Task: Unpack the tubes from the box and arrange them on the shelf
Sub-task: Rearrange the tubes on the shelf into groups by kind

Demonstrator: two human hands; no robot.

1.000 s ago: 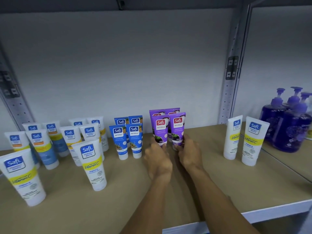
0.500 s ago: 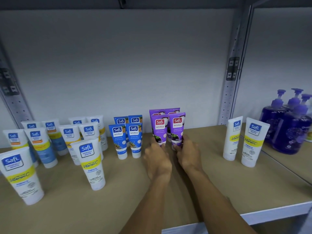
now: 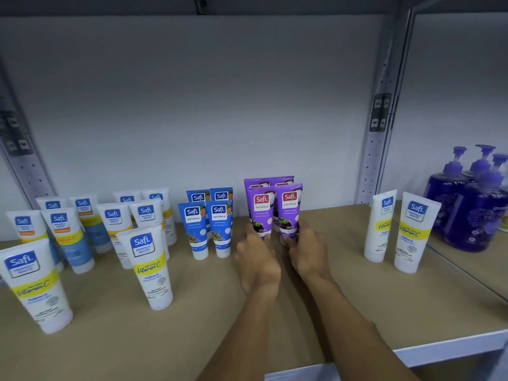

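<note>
Gripping cap end of left front purple Safi tube (image 3: pixel 261 210) with left hand (image 3: pixel 257 259), fingers curled; pinching right front purple Safi tube (image 3: pixel 289 207) likewise with right hand (image 3: pixel 308 251). Holding both upright on shelf (image 3: pixel 192 312), long axes vertical, rising just beyond fingertips; second purple pair (image 3: pixel 257 183) directly behind. Likely next: letting go, drawing straight back.

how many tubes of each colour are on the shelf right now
white tubes: 12
blue tubes: 4
purple tubes: 4
total: 20
</note>
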